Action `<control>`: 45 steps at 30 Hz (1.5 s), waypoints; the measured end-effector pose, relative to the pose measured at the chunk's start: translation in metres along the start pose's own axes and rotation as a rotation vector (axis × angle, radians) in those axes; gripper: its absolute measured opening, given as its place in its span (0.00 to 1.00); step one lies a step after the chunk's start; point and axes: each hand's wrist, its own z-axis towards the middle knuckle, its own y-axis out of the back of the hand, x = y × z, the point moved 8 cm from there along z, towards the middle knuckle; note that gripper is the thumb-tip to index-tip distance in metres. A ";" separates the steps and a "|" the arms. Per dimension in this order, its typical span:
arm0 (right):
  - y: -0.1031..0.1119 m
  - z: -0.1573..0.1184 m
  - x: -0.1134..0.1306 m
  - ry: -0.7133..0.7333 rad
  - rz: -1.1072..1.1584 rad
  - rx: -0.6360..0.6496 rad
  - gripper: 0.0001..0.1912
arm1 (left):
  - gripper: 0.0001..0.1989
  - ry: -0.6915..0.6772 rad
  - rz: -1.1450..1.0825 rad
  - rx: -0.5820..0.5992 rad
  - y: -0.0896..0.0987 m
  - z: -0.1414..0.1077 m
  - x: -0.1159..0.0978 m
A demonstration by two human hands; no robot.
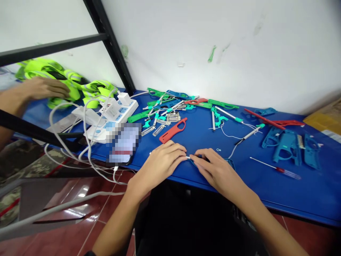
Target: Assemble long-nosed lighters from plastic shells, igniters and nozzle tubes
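My left hand is at the front edge of the blue table, its fingertips pinched close to a small silvery piece. From the other side, the thumb and fingers of my right hand close on the same piece. Part of a blue lighter casing shows from under my right hand; the rest is hidden. A red lighter casing half lies just beyond my left hand. Further back are green casing halves, clear fuel tanks and lighter innards with white wires.
A screwdriver and blue casing halves lie at the right. At the left are a phone, a power strip with loose cables, and a black rack post. Behind it, another person's hand touches yellow-green straps.
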 end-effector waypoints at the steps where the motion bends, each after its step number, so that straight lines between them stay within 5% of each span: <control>1: 0.000 0.000 0.000 0.008 -0.001 0.002 0.17 | 0.09 0.016 -0.010 -0.005 -0.001 0.000 0.001; 19: -0.006 -0.002 0.001 0.020 -0.045 0.027 0.17 | 0.04 0.159 -0.118 -0.028 -0.006 -0.001 0.005; 27: -0.010 -0.004 -0.001 0.017 -0.012 0.070 0.18 | 0.08 0.124 0.085 -0.003 -0.003 -0.004 -0.002; 39: -0.010 -0.005 -0.002 0.001 -0.035 0.049 0.18 | 0.08 0.184 0.051 -0.023 -0.008 -0.002 0.001; 45: -0.011 -0.001 -0.001 -0.016 -0.021 0.049 0.18 | 0.08 0.108 0.071 0.016 -0.010 0.001 -0.008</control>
